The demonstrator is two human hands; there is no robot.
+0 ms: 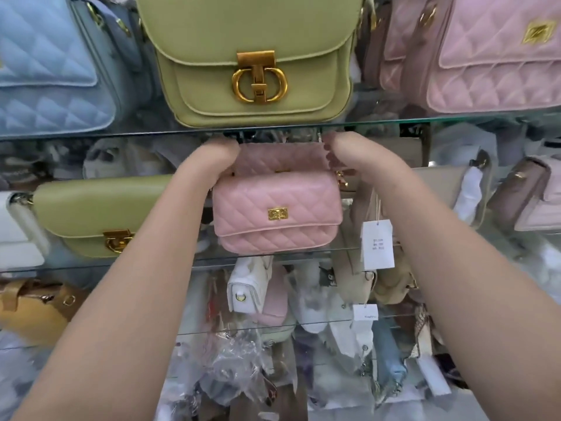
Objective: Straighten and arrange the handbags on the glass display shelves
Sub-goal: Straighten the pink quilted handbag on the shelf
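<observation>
A small pink quilted handbag (277,212) with a gold clasp stands on the middle glass shelf (343,250), facing me. Right behind it stands a second pink quilted bag (280,158). My left hand (212,161) and my right hand (349,156) reach under the upper shelf and grip the top corners of the pink bags; my fingers are mostly hidden behind them, so I cannot tell exactly which of the two bags they hold.
A green bag (97,215) sits left of the pink one, a beige bag (440,183) with a white price tag (378,244) to the right. The upper shelf (91,135) carries blue (45,65), green (258,56) and pink (491,53) bags. Lower shelves hold several wrapped bags.
</observation>
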